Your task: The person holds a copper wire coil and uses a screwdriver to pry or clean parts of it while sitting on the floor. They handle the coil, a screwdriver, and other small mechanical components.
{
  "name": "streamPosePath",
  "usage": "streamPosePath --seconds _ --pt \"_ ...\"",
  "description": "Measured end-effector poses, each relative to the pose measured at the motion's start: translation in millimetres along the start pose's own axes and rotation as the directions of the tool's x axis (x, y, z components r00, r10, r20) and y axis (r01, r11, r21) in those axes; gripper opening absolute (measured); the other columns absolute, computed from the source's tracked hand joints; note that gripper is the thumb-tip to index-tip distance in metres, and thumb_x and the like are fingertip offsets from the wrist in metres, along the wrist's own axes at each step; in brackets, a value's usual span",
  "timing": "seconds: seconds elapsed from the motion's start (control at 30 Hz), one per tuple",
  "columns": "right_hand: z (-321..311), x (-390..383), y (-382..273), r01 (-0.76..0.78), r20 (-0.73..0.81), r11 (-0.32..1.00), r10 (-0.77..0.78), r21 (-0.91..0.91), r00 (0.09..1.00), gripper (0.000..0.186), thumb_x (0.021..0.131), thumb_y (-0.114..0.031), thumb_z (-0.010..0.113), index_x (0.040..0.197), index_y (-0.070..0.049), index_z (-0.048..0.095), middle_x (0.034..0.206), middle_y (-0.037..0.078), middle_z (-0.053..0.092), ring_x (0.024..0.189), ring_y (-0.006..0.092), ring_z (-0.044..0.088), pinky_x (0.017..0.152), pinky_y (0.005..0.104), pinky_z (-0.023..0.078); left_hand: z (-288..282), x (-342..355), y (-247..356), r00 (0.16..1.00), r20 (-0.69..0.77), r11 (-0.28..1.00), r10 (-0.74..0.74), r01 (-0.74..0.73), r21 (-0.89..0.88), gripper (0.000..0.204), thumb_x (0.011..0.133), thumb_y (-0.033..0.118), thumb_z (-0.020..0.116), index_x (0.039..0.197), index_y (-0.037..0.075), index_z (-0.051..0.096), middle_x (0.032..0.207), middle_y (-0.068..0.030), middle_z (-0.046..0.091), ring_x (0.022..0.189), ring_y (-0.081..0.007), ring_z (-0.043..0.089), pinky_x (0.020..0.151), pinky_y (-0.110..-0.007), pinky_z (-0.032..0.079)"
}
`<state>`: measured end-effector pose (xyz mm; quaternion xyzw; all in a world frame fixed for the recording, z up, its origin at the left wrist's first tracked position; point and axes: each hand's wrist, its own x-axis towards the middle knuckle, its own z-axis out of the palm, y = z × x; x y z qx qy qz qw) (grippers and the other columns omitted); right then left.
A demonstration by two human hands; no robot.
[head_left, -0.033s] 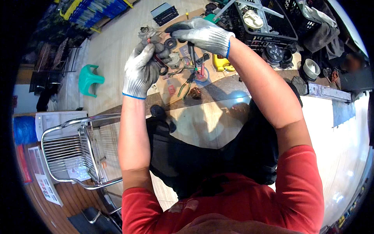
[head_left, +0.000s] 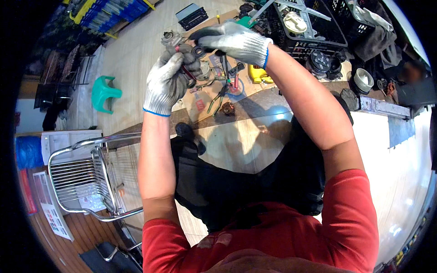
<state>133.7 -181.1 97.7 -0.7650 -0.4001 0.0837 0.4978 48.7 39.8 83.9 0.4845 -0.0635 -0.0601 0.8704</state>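
My left hand [head_left: 166, 84], in a white glove with dark fingers, is closed around a slim, dark red rod-like piece [head_left: 187, 71]; its kind is too small to tell. To its right, my right hand [head_left: 234, 42], gloved alike, reaches left with fingers stretched out; its thumb is partly hidden. Just below those fingertips is a black ring [head_left: 199, 51]. Beneath the hands, a cardboard sheet [head_left: 246, 89] bears green-handled pliers [head_left: 216, 101], a red-handled tool [head_left: 236, 85], a yellow tool [head_left: 259, 74] and a copper-coloured round part [head_left: 228, 108].
A black crate [head_left: 314, 44] holding metal and plastic parts stands at the far right. A white fan wheel [head_left: 363, 81] lies right of my right arm. On the left are a green stool [head_left: 105, 94] and a chrome-framed chair [head_left: 77, 177]. Several blue items stand at the far left.
My left hand has turned slightly, and the red piece tilts differently in its grip. My right hand has shifted slightly left and down.
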Motion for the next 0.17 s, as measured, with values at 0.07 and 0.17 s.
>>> streamPosePath --seconds 0.07,0.17 --pt "12.1 1.5 -3.2 0.036 0.022 0.982 -0.041 0.184 0.999 0.04 0.096 -0.033 0.055 0.126 -0.008 0.064 0.101 0.011 0.071 0.087 0.0186 0.066 0.078 0.0328 0.052 2.2 -0.7 -0.8 0.993 0.085 0.997 -0.076 0.078 -0.022 0.031 0.098 0.013 0.057 0.124 -0.002 0.056 0.099 -0.0106 0.066 0.086 -0.0252 0.066 0.079 -0.042 0.056" --pt "17.0 5.1 7.7 -0.077 0.12 0.927 0.035 0.368 0.992 0.044 0.095 -0.035 0.064 0.131 -0.01 0.064 0.111 0.011 0.071 0.092 0.0172 0.064 0.088 0.0294 0.051 -7.7 0.7 0.4 0.988 0.116 0.995 -0.099 0.1 -0.002 0.035 0.098 0.014 0.057 0.129 -0.001 0.052 0.106 -0.0134 0.067 0.088 -0.0258 0.067 0.081 -0.045 0.056"
